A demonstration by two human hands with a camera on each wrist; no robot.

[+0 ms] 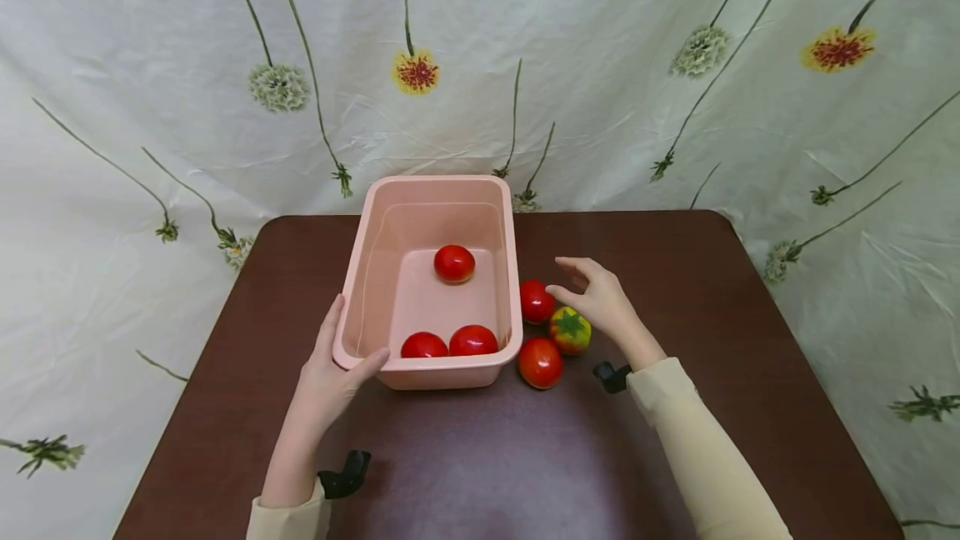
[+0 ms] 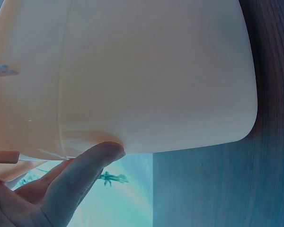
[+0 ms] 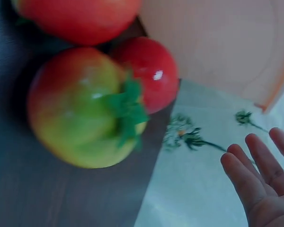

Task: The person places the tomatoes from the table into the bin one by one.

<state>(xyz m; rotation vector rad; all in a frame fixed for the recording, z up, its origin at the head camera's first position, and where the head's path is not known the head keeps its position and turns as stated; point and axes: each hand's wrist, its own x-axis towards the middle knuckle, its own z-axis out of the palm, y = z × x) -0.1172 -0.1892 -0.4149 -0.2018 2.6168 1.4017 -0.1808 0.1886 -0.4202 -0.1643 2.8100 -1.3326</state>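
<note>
At the left front corner of a pink bin (image 1: pixel 442 363), my left hand (image 1: pixel 322 377) holds the rim, its thumb at the front edge and its fingers along the left side. The left wrist view shows a fingertip of that hand (image 2: pixel 80 184) against the bin's wall (image 2: pixel 170 80). Inside the bin lie three red tomatoes, one of them (image 1: pixel 453 263) farther back. My right hand (image 1: pixel 600 298) hovers with parted fingers, holding nothing, beside a green-and-red tomato (image 1: pixel 570 331) and two red ones (image 1: pixel 537 302) (image 1: pixel 540 362) right of the bin.
A dark brown table (image 1: pixel 480 457) carries everything. Behind and beside it hangs a pale cloth (image 1: pixel 600 65) printed with flowers. Black straps or mounts show at both wrists.
</note>
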